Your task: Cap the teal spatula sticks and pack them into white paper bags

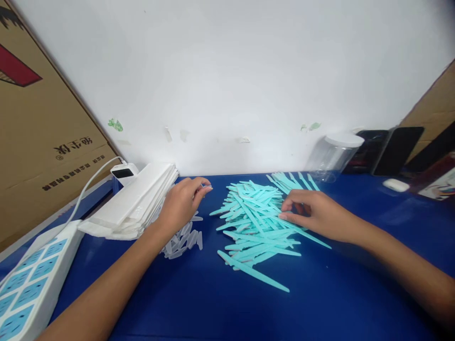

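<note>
A heap of turquoise eyebrow razors (256, 222) lies on the blue table, with handles pointing many ways. My right hand (305, 210) is at the heap's right side, thumb and fingers curved and apart, the tips close to the razors. To the left, my left hand (185, 199) is raised above small clear plastic caps (185, 240). Its thumb and index finger are pinched together, and whatever may be between them is too small to make out. My left wrist and hand hide part of the caps.
White flat packets (131, 201) are stacked left, beside a power strip (31, 279) and a small white device (124, 173). A cardboard box (46, 128) stands behind. More razors (293, 181), a clear lidded jar (334, 156) and a dark phone (396, 151) are at the back right.
</note>
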Tool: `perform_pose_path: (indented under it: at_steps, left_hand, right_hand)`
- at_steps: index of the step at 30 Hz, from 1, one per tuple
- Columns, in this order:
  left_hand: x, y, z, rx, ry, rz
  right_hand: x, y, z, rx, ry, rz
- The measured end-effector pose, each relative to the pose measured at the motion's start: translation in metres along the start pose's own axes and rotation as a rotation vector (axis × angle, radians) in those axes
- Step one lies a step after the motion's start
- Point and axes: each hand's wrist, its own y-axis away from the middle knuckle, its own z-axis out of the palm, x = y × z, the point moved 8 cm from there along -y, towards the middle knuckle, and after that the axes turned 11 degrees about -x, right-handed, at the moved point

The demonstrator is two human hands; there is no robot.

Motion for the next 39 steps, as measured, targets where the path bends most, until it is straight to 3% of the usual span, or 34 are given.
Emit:
perform_pose_path:
  at_steps: [8, 17, 22, 30, 39]
  left_hand:
    - [0.015, 0.004, 0.004, 0.045, 0.003, 0.126]
    - [0.020, 0.006, 0.006, 0.043, 0.013, 0.157]
    - [0.022, 0.005, 0.007, 0.017, 0.016, 0.146]
    - [0.028, 0.007, 0.007, 0.047, -0.012, 0.189]
    - [0.030, 0.007, 0.007, 0.062, -0.016, 0.203]
  right_hand:
    - [0.002, -0.001, -0.005, 0.031, -0.053, -0.033]
    - [0.002, 0.006, -0.027, 0.291, -0.111, 0.035]
    - [0.002, 0.004, -0.017, 0.160, -0.038, 0.021]
    - [-0.018, 0.008, -0.016, 0.153, 0.009, -0.077]
    - [-0.024, 0.011, 0.011, -0.265, 0.019, -0.028]
